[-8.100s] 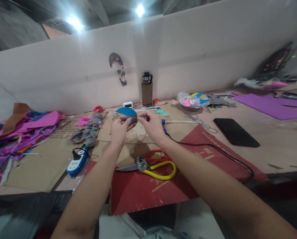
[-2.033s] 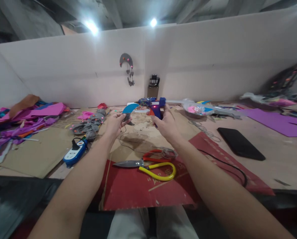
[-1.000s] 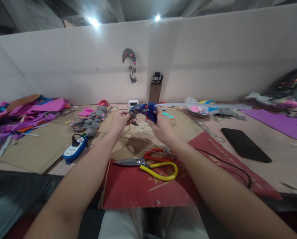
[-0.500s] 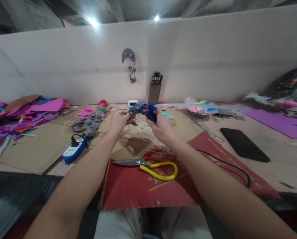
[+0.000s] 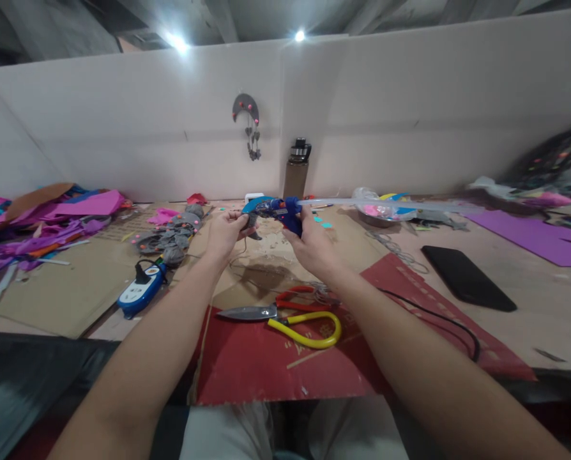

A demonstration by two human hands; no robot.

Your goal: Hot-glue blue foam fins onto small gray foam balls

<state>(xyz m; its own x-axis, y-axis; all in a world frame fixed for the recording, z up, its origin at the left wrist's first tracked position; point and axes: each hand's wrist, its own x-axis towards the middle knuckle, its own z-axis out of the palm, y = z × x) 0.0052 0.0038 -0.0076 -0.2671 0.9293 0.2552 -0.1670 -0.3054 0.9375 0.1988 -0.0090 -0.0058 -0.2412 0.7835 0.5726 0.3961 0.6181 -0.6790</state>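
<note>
A blue hot glue gun (image 5: 292, 216) is gripped in my right hand (image 5: 310, 241), with a long clear glue stick (image 5: 391, 205) running out of its back to the right. Its nozzle points left, at the small grey felt piece (image 5: 251, 223) pinched in my left hand (image 5: 227, 235). A blue curved piece (image 5: 255, 204) shows just behind the nozzle. Whether the nozzle touches the felt I cannot tell. Below my hands, scissors (image 5: 285, 313) with one red and one yellow handle lie on red cardboard (image 5: 247, 370).
To the left lie a blue-and-white power strip (image 5: 142, 291), grey felt pieces and purple scraps (image 5: 91, 203). A dark bottle (image 5: 297, 169) stands by the wall, where a grey moon hanging (image 5: 246, 108) is fixed. On the right are a black phone (image 5: 467, 276) and a purple sheet (image 5: 534, 233).
The grey felt piece has turned slightly in my left hand, and more of the blue curved piece shows behind the nozzle. My right hand keeps its hold on the glue gun.
</note>
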